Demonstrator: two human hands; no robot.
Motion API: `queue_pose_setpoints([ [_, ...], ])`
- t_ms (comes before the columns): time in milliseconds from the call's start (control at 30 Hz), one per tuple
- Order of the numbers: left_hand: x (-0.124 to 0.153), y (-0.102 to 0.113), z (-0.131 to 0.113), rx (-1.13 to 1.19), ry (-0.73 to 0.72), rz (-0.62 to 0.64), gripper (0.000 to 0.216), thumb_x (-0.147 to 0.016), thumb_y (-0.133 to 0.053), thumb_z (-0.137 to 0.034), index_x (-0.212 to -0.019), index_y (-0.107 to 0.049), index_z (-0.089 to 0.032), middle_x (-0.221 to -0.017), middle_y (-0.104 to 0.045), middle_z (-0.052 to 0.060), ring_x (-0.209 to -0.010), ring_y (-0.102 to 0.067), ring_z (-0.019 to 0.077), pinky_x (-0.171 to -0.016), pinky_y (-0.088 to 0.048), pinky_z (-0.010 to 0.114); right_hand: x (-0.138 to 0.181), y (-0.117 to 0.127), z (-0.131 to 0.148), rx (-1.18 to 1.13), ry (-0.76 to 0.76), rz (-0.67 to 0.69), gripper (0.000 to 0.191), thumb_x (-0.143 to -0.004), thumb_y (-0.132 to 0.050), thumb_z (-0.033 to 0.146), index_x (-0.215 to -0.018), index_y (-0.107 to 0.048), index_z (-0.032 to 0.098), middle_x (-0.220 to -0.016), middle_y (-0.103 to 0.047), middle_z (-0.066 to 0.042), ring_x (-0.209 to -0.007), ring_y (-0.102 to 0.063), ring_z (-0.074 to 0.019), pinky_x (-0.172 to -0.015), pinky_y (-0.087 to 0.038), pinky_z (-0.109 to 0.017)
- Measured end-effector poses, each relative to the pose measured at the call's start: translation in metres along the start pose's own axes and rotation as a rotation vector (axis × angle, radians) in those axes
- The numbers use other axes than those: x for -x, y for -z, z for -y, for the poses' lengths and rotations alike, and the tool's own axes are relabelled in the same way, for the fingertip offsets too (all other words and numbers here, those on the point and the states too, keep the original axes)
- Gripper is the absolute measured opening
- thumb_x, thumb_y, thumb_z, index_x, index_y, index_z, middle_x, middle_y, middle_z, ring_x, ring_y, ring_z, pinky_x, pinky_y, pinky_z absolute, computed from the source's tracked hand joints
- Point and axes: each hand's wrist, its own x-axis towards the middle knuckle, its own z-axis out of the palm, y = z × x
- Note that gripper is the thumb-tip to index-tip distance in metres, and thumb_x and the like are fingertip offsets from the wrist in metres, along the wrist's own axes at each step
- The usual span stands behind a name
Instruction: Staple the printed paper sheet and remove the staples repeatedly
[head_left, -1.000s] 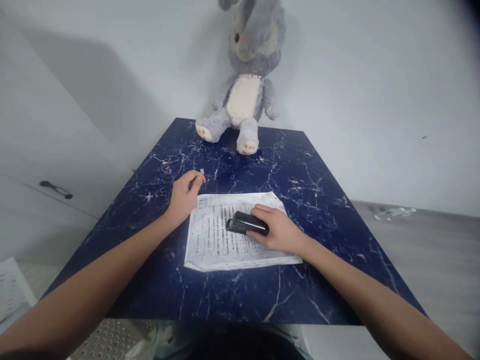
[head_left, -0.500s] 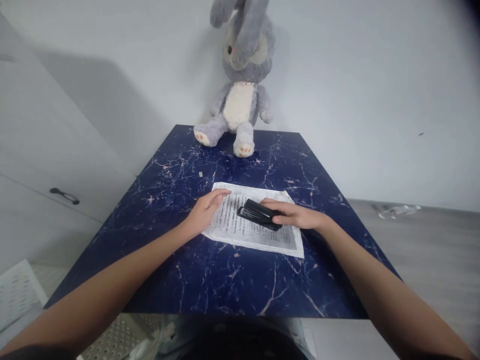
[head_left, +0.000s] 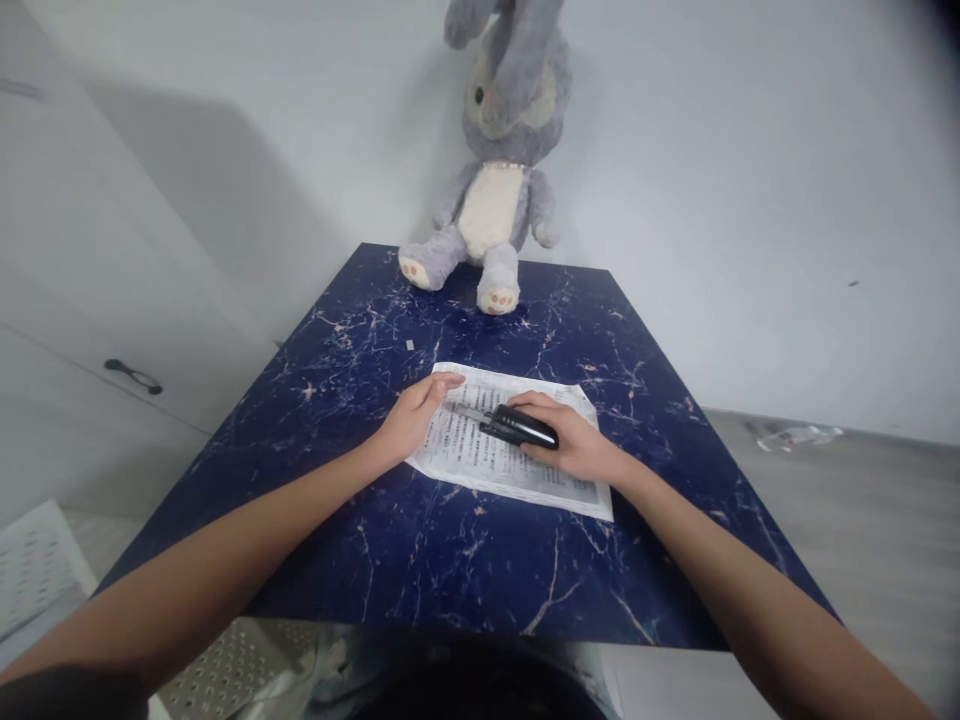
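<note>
My right hand (head_left: 566, 435) is wrapped round a black stapler (head_left: 525, 427) above the printed sheets of paper (head_left: 487, 475). From the stapler's left end a narrow metal part (head_left: 471, 411) sticks out toward my left hand (head_left: 415, 412). That hand rests at the left edge of the sheets, its fingers stretched out and close together, with nothing visible in it. Whether its fingertips touch the metal part I cannot tell. A small pale rectangular piece (head_left: 410, 345) lies on the table beyond my left hand.
A grey plush rabbit (head_left: 491, 210) sits at the far end of the dark blue marbled table (head_left: 420, 560), against the wall. To the left is a white cabinet with a black handle (head_left: 133, 377). Clear plastic (head_left: 799, 437) lies on the floor at right.
My right hand has turned the stapler and changed its hold on it. The metal part now shows out of its left end. My left hand has hardly moved; the view has shifted slightly.
</note>
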Motion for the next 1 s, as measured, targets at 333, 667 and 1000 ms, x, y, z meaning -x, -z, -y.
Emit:
queue_pose_setpoints([
  [333,0.007,-0.01,-0.033,0.495,0.337,0.135,0.033,-0.091,-0.078,-0.028,-0.118,-0.067,-0.014,-0.108,-0.076,0.01,-0.103,-0.076,0.0208,-0.108,-0.056,0.045,-0.002,-0.025,0.028,1.012,0.342,-0.144,0.047,-0.099,-0.055,0.004,-0.145,-0.055,0.01,-0.147,-0.061,-0.014,-0.132,-0.057,-0.0338,-0.107,-0.054,-0.048],
  [667,0.005,-0.008,-0.026,0.451,0.32,0.081,0.026,-0.086,-0.082,-0.029,-0.105,-0.073,-0.012,-0.102,-0.078,0.01,-0.097,-0.076,0.0192,-0.105,-0.058,0.041,-0.004,-0.026,0.033,0.866,0.172,-0.219,0.059,-0.091,-0.053,-0.003,-0.146,-0.057,0.02,-0.143,-0.063,-0.011,-0.128,-0.058,-0.0299,-0.104,-0.052,-0.047],
  [1000,-0.004,0.017,-0.027,-0.094,-0.08,-0.15,0.025,-0.092,-0.07,-0.032,-0.11,-0.078,-0.017,-0.099,-0.079,0.007,-0.083,-0.075,0.0177,-0.085,-0.063,0.034,-0.007,-0.021,0.018,0.06,-0.305,-0.268,0.02,-0.077,-0.069,0.008,-0.094,-0.068,0.019,-0.095,-0.068,-0.003,-0.088,-0.066,-0.023,-0.08,-0.053,-0.038],
])
